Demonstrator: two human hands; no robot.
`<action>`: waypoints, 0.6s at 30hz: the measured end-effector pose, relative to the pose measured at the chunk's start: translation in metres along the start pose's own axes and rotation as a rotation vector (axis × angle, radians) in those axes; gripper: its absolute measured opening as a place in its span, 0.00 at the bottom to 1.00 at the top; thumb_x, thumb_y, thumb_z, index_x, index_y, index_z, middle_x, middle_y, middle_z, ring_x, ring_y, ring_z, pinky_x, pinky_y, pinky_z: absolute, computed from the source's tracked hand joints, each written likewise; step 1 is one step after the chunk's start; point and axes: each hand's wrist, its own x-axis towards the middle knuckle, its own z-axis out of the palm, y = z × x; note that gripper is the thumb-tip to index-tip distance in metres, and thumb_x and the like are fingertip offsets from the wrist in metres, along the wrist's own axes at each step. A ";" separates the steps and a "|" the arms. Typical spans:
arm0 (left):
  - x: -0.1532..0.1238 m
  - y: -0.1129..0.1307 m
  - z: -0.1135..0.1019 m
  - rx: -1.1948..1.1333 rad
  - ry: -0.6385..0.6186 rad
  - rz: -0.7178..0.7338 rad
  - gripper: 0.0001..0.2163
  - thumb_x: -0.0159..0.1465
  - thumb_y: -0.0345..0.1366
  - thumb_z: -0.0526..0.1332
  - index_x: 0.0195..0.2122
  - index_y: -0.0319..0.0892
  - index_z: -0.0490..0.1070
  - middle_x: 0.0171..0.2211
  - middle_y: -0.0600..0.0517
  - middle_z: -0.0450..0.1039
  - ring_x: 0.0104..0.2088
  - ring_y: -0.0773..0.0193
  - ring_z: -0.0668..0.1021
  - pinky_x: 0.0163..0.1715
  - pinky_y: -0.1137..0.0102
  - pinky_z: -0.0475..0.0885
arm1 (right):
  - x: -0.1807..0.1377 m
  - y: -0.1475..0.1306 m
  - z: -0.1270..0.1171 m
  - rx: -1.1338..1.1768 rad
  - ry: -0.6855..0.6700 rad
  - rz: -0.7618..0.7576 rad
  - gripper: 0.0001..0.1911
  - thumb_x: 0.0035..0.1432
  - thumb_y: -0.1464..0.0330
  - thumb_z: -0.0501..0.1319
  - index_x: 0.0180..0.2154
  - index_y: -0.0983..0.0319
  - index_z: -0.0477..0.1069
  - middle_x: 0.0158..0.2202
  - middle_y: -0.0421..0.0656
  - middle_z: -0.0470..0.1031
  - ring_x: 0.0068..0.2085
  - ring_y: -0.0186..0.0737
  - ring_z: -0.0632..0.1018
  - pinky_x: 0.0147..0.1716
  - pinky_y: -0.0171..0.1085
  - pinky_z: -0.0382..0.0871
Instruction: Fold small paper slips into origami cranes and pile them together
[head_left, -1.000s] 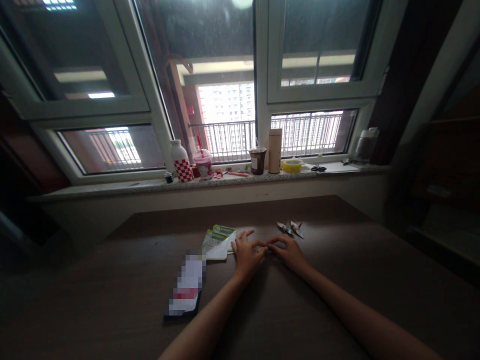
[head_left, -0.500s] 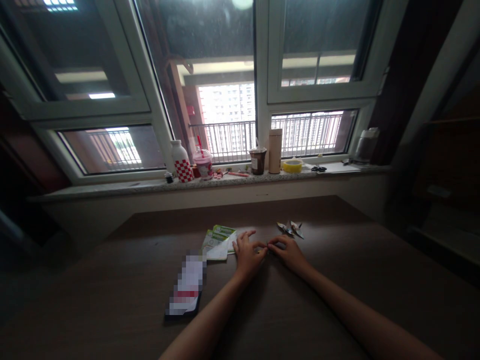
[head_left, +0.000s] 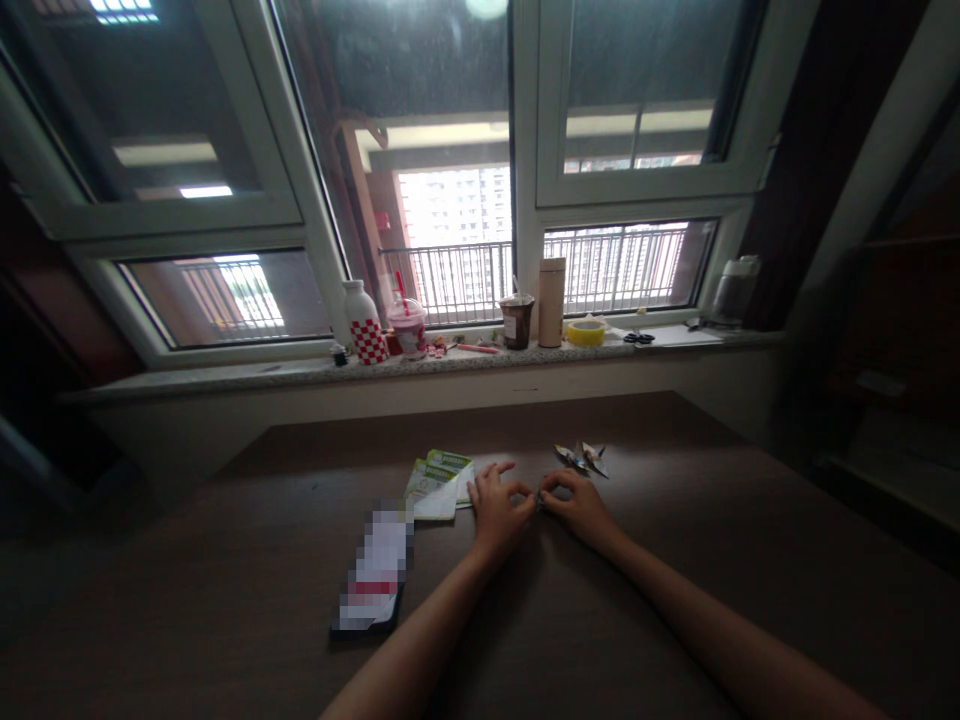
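Over the middle of the brown table (head_left: pixel 225 560), my left hand (head_left: pixel 499 508) is closed in a pinch, its other fingers raised near some green-and-white printed papers (head_left: pixel 435 485). Facing it, my right hand (head_left: pixel 581 505) pinches too, thumb against index finger. Between the fingertips shows a sliver of a small thing (head_left: pixel 539 499), mostly hidden and too small to name. Just beyond my right hand lie small folded paper pieces (head_left: pixel 581 458) with pointed tips, like origami.
Left of my forearm lies a phone (head_left: pixel 371 580) with a blurred screen. Along the windowsill (head_left: pixel 285 378) stand a red-checked bottle (head_left: pixel 366 325), a pink drink cup (head_left: pixel 407 328), a brown drink cup (head_left: pixel 517 322), a tan flask (head_left: pixel 551 305), yellow tape (head_left: pixel 586 332) and scissors (head_left: pixel 639 338).
My hands have shifted very slightly, with the fingertips a little farther apart. The papers, phone and folded pieces stay in place.
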 end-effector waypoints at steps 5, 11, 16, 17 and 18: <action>0.001 0.000 0.000 0.002 -0.002 0.005 0.02 0.57 0.34 0.67 0.27 0.46 0.79 0.56 0.50 0.70 0.62 0.48 0.62 0.62 0.42 0.48 | 0.000 0.003 0.001 0.021 0.003 0.009 0.07 0.49 0.64 0.63 0.26 0.60 0.75 0.37 0.46 0.76 0.48 0.48 0.75 0.51 0.43 0.65; 0.000 0.000 0.000 -0.023 0.000 0.026 0.03 0.56 0.34 0.68 0.25 0.46 0.78 0.56 0.51 0.70 0.61 0.48 0.62 0.62 0.42 0.48 | -0.001 0.004 0.002 0.039 0.027 0.024 0.07 0.47 0.63 0.66 0.26 0.60 0.76 0.42 0.49 0.76 0.49 0.49 0.75 0.52 0.45 0.63; 0.001 0.000 0.001 -0.025 0.005 0.032 0.04 0.56 0.34 0.68 0.24 0.46 0.78 0.55 0.51 0.70 0.60 0.49 0.63 0.62 0.43 0.48 | 0.000 0.005 0.002 0.059 0.041 0.045 0.07 0.45 0.63 0.66 0.26 0.61 0.76 0.38 0.48 0.75 0.47 0.48 0.75 0.51 0.44 0.65; 0.001 0.000 0.001 -0.025 0.007 0.026 0.04 0.56 0.34 0.68 0.24 0.46 0.78 0.55 0.50 0.71 0.60 0.49 0.63 0.62 0.43 0.48 | 0.000 0.004 0.002 0.057 0.039 0.041 0.07 0.45 0.64 0.66 0.26 0.60 0.76 0.38 0.47 0.75 0.47 0.48 0.75 0.51 0.43 0.65; 0.001 0.000 0.001 -0.025 0.008 0.019 0.04 0.56 0.34 0.68 0.24 0.46 0.78 0.54 0.50 0.71 0.60 0.49 0.63 0.62 0.43 0.49 | 0.000 0.004 0.002 0.053 0.037 0.032 0.07 0.45 0.64 0.66 0.26 0.60 0.76 0.38 0.46 0.75 0.46 0.47 0.75 0.50 0.43 0.65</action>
